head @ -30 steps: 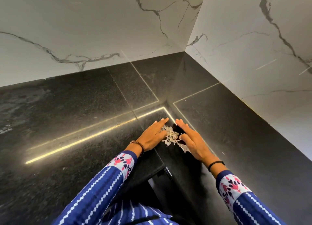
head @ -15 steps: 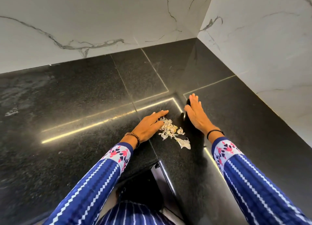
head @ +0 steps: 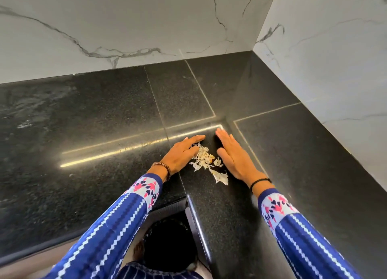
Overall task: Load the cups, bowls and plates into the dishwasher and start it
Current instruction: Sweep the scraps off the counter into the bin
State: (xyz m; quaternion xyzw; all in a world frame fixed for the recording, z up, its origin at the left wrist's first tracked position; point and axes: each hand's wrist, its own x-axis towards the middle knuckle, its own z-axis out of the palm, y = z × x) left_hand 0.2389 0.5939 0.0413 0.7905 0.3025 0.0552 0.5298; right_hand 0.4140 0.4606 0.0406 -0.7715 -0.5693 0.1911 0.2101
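A small pile of pale, papery scraps (head: pixel 206 160) lies on the black granite counter (head: pixel 104 115) near its inner corner. My left hand (head: pixel 182 154) lies flat on the counter, its straight fingers touching the left side of the pile. My right hand (head: pixel 234 158) stands on its edge, fingers straight, against the pile's right side. One larger scrap (head: pixel 221 177) lies a little nearer to me. No cups, bowls, plates or dishwasher are in view.
White marbled walls (head: pixel 125 27) meet in a corner behind the L-shaped counter. The counter's front edge (head: pixel 199 226) runs below my arms, and a dark round bin opening (head: pixel 167 243) sits beneath it. A wet smear (head: pixel 27 123) marks the counter at the far left.
My right hand has slid back from beyond the pile and now sits against the scraps' right side. The left hand stays at the pile. The view has shifted slightly.
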